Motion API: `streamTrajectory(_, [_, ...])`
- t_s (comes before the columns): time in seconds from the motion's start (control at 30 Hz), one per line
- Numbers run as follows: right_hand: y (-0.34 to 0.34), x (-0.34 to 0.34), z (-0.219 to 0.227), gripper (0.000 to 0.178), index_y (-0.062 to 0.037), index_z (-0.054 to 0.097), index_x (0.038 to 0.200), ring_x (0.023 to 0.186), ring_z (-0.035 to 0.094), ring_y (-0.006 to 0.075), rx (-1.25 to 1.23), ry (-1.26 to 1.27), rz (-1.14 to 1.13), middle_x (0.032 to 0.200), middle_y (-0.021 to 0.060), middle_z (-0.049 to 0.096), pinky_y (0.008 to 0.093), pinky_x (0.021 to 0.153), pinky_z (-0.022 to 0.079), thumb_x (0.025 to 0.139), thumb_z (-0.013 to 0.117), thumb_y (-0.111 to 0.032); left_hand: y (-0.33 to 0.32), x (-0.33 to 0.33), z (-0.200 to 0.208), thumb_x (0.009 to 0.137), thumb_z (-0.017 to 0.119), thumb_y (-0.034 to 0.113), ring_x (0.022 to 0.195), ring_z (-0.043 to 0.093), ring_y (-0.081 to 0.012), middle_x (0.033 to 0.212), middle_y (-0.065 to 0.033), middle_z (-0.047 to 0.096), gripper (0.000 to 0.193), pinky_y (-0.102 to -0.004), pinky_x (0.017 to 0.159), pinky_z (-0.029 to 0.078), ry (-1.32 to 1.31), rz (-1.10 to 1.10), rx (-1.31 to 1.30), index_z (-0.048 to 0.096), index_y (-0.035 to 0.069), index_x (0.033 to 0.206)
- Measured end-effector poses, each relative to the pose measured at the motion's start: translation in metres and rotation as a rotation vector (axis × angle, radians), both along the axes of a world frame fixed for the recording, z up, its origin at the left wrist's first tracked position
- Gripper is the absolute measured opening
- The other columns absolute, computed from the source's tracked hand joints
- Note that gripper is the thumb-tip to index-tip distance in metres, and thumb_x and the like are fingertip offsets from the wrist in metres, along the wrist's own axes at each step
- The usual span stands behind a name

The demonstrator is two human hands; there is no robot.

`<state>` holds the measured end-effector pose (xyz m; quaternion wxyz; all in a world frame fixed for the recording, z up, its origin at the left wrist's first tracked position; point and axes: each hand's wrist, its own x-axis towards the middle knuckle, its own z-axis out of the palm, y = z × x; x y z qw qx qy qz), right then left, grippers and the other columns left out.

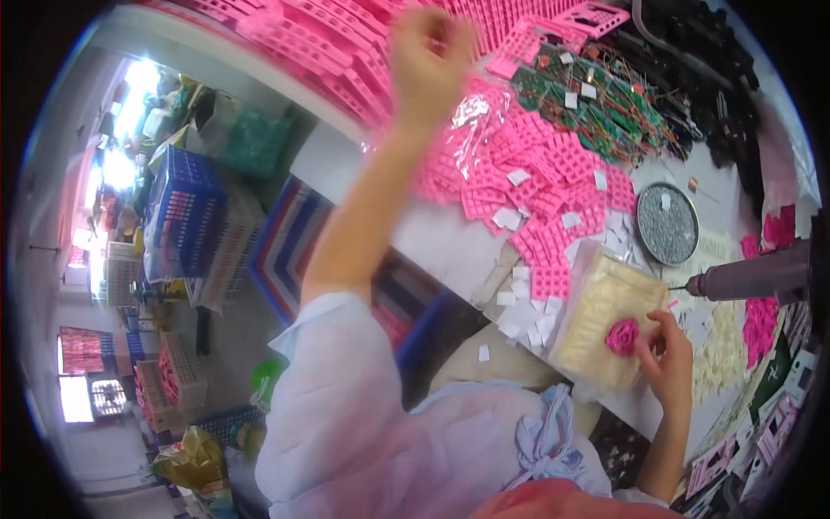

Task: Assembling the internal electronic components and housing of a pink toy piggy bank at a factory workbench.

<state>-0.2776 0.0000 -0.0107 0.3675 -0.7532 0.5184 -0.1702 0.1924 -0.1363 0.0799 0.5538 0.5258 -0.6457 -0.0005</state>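
Nearest to us, our right hand is pinching a small pink moulded piece between thumb and fingers, pressing it onto the cream pad lying on the near right part of the worktable. Just right of it, a grey powered screwdriver is pointing its tip toward the pad. We are judging this as the holding step: the piece is being steadied for fastening, and the following move would call for lining the tip up squarely with it.

Farther off, loose pink keypad pieces are spreading across the table beside a round grey dish and green circuit boards. Farthest, our left hand is reaching up toward pink trays; it is blurred, so we cannot tell whether it is gripping anything. The screwdriver's body is cut off at the right rim.
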Motion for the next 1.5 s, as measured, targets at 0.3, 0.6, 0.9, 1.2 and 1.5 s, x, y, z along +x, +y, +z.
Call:
streamTrajectory(0.3, [-0.005, -0.012, 0.008, 0.029, -0.0018, 0.068, 0.109, 0.067, 0.054, 0.0159, -0.134, -0.009, 0.078, 0.074, 0.0051, 0.058, 0.0301, 0.062, 0.043, 0.080, 0.073, -0.003, -0.065, 0.063, 0.081, 0.092, 0.067, 0.040, 0.080, 0.071, -0.0328, 0.084, -0.0174, 0.073, 0.040, -0.0460, 0.072, 0.055, -0.267, 0.672, 0.475, 0.073, 0.002, 0.082])
streamTrajectory(0.6, [0.009, -0.027, 0.005, 0.023, -0.0026, 0.070, 0.103, 0.065, 0.057, 0.0202, -0.197, -0.127, 0.104, 0.076, 0.0076, 0.062, 0.0338, 0.059, 0.045, 0.080, 0.075, -0.003, -0.059, 0.079, 0.041, 0.094, 0.067, 0.035, 0.077, 0.072, -0.0310, 0.086, -0.0158, 0.075, 0.034, -0.0419, 0.072, 0.056, -0.246, 0.592, 0.019, 0.077, 0.002, 0.095])
streamTrajectory(0.9, [-0.005, -0.001, 0.003, 0.035, 0.0006, 0.063, 0.129, 0.101, 0.065, 0.0163, 0.069, -0.760, -0.164, 0.107, 0.0081, 0.069, 0.0308, 0.085, 0.054, 0.095, 0.066, -0.008, 0.123, -0.134, -0.050, 0.083, 0.078, 0.004, 0.070, 0.068, -0.0210, 0.084, -0.0065, 0.072, 0.015, -0.0362, 0.063, 0.052, 0.017, -0.475, 0.047, 0.078, 0.010, 0.097])
streamTrajectory(1.2, [-0.003, 0.019, 0.003, 0.062, -0.0039, 0.035, 0.150, 0.094, 0.070, 0.0130, 0.458, -1.130, -0.119, 0.114, 0.0121, 0.071, 0.0273, 0.079, 0.058, 0.097, 0.068, -0.004, 0.197, -0.176, -0.099, 0.086, 0.073, 0.005, 0.100, 0.067, -0.0211, 0.116, -0.0140, 0.068, 0.040, -0.0364, 0.088, 0.054, 0.406, -0.818, 0.950, 0.062, -0.002, 0.124])
streamTrajectory(1.5, [0.044, -0.013, 0.005, 0.071, -0.0045, 0.034, 0.151, 0.101, 0.070, 0.0176, 0.322, -0.933, -0.205, 0.115, 0.0141, 0.071, 0.0329, 0.083, 0.058, 0.094, 0.074, -0.014, 0.176, -0.212, -0.077, 0.094, 0.066, 0.009, 0.123, 0.059, -0.0304, 0.141, -0.0205, 0.054, 0.083, -0.0440, 0.099, 0.052, 1.160, -0.895, 1.000, 0.020, 0.002, 0.162])
